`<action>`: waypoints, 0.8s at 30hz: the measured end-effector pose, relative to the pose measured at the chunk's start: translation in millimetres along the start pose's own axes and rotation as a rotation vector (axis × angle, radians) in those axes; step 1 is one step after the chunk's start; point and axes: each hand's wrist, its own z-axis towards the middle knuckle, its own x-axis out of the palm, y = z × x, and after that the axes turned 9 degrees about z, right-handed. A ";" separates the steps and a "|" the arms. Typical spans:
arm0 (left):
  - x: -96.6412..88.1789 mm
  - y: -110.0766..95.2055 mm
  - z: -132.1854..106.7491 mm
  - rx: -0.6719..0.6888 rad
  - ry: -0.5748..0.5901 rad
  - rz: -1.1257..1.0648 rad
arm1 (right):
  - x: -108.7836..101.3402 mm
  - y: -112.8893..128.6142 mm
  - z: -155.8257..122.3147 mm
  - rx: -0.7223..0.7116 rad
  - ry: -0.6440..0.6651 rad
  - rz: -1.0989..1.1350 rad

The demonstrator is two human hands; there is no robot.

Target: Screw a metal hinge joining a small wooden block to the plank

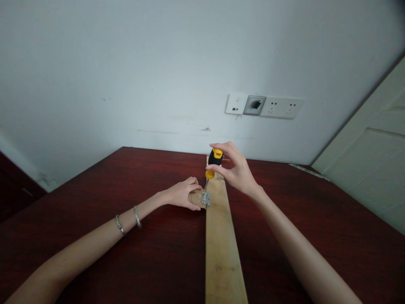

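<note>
My right hand (236,166) is closed round the yellow and black handle of a screwdriver (216,157). The screwdriver's shaft slants down to a small metal hinge (206,198), its tip at or near the hinge's upper left part. That hinge lies across the seam between a long wooden plank (221,249) and a short wooden block (195,197). Thumb and fingers of my left hand (185,194) grip the block from its left, pressed against the plank's left edge. Whether a screw sits under the tip is too small to tell.
The dark red tabletop (152,253) runs back to a white wall (142,63). Sockets and switches (281,107) are set in the wall at right. A pale panelled door (373,147) stands at far right. A thin printed strip (308,171) lies along the table's back right edge.
</note>
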 end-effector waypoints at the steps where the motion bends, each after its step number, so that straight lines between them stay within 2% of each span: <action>1: -0.1 0.1 0.0 -0.001 0.002 0.004 | -0.2 0.1 0.0 -0.001 0.002 -0.004; 24: 1.8 2.9 0.1 0.018 -0.008 0.009 | 1.9 0.6 -0.5 0.022 0.069 0.060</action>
